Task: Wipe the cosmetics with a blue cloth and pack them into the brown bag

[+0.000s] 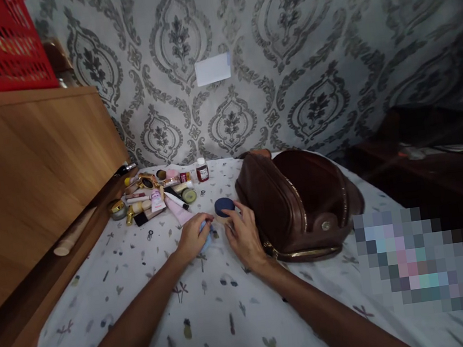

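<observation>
Jar w/ dark blue lid point(224, 206) is held up by R hand point(244, 237), just L of the bag point(268, 208), approx. mid-table. R fingers point(229, 215) are part-open, curved round the jar's near R side, w/ index laid by the lid edge & thumb kept lower, nr the pale base; other fingers are bent behind, partly hidden.

L hand point(192, 238) is placed opp., a small gap left btwn the two hands. L fingers are loosely curled, tips brought close tog. A lt. blue item point(206, 239) is seen at the thumb side, partly covered by the hand; whether it's gripped or only touched can't be told, nor what it is.

Cosmetics point(157, 199) are heaped past L hand, twd. the cabinet point(36, 182): tubes, compacts etc. A pink tube point(176, 209) is pointed twd. L hand, its end nr the knuckles. Red bottle w/ white cap point(202, 171) is stood upright nr the wall point(188, 105), apart from the hands. Table point(218, 334) is covered w/ a printed cloth.
</observation>
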`<state>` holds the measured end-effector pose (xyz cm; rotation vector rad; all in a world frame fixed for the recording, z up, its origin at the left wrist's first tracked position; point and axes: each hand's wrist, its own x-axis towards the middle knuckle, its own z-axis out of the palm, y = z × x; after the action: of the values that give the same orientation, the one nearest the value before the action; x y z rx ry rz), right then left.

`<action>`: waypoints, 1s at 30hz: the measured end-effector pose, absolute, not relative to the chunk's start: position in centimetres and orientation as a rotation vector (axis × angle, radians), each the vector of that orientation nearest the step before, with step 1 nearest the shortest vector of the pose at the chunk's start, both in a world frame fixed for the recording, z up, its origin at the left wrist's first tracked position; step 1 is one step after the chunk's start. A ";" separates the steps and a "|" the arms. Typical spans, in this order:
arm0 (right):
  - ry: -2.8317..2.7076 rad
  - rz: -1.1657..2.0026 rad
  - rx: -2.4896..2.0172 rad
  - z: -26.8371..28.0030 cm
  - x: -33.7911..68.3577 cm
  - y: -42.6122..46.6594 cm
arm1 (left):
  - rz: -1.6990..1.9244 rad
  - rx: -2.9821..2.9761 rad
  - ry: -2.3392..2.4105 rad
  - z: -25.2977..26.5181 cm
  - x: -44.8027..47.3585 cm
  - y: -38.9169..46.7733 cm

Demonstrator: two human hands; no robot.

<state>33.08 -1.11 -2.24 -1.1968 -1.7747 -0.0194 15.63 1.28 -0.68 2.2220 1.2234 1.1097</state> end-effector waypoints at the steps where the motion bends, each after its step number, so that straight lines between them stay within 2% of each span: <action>1: -1.780 -0.034 -1.191 -2.1 33.1 -1.2 | 1.113 2.226 1.230 -0.7 15.6 1.3; 4: -1.859 -0.002 -1.095 -1.6 33.1 -1.7 | 1.131 2.234 1.260 -0.8 15.6 1.3; 9: -2.037 0.269 -1.019 -1.8 32.8 -1.8 | 1.154 2.244 1.342 -0.8 15.1 1.5; 18: -2.002 0.265 -1.303 -2.1 32.7 -1.5 | 1.174 2.290 1.455 -0.9 14.7 1.8; 23: -2.064 0.305 -1.370 -1.3 32.7 -1.9 | 1.171 2.353 1.529 0.7 14.5 3.8; 30: -2.067 0.329 -1.385 -1.7 32.8 -1.6 | 1.033 2.376 1.873 2.6 14.2 8.7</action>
<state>32.76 -1.56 -1.67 -1.3850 -2.0668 0.3295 14.18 8.74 2.60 2.3763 1.8734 1.0328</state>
